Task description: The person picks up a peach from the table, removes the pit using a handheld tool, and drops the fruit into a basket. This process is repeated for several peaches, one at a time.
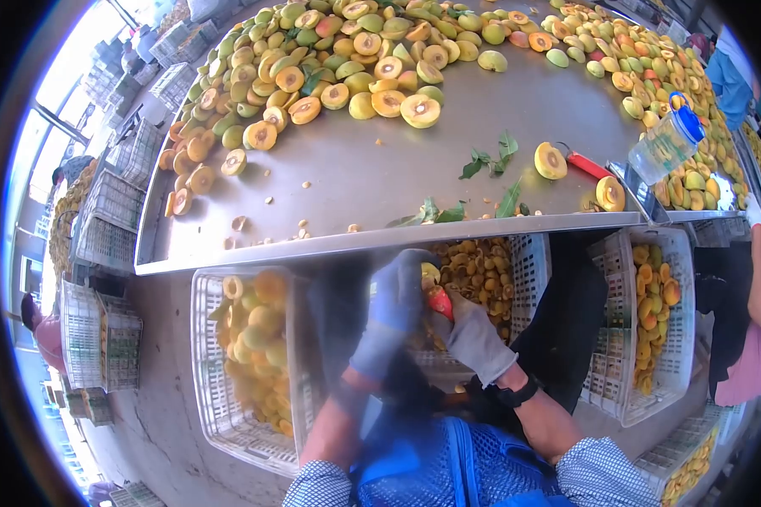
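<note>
My left hand, gloved in grey and somewhat blurred, is closed around a yellow stone fruit. Close beside it, my right hand, also gloved, grips a red-handled tool against the fruit; its working end is hidden. Both hands are just below the metal table's front edge, over a crate of small brownish-yellow pieces. On the metal table, a halved fruit lies by a second red-handled tool. Many more halves are heaped toward the back.
A white crate of fruit halves stands at left, another crate at right. Green leaves lie on the table. A blue-lidded plastic bottle stands near its right side. A person in pink clothing works at far right.
</note>
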Demonstrator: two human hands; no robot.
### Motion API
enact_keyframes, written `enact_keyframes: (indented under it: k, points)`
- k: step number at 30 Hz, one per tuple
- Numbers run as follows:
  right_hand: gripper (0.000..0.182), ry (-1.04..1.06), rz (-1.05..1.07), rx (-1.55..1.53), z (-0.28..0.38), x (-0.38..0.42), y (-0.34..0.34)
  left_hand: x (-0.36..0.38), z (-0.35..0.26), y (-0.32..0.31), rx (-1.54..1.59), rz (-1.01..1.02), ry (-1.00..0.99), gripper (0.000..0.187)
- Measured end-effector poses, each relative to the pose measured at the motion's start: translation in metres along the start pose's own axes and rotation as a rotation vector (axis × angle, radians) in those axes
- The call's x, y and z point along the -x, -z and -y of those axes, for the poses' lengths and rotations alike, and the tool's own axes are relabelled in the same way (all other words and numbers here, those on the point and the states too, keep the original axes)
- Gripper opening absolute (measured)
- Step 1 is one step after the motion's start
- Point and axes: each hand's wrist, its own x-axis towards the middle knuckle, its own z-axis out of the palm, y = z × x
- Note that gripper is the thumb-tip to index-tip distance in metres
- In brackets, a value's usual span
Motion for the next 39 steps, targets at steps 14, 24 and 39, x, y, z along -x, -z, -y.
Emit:
enact_keyframes:
  k: [14, 24, 39]
  points:
    - [0.035, -0.282, 0.253, -0.579, 0.011, 0.010, -0.006, 0.003, -0.008, -0.009, 0.168, -0.013, -0.157, 0.051]
    - [0.031, -0.372, 0.230, -0.362, 0.010, 0.021, -0.015, 0.004, -0.025, -0.013, 0.054, -0.014, -0.011, 0.018]
    - [0.036, -0.262, 0.316, -0.802, 0.009, 0.020, -0.029, 0.003, -0.034, 0.004, 0.055, 0.130, 0.007, 0.024]
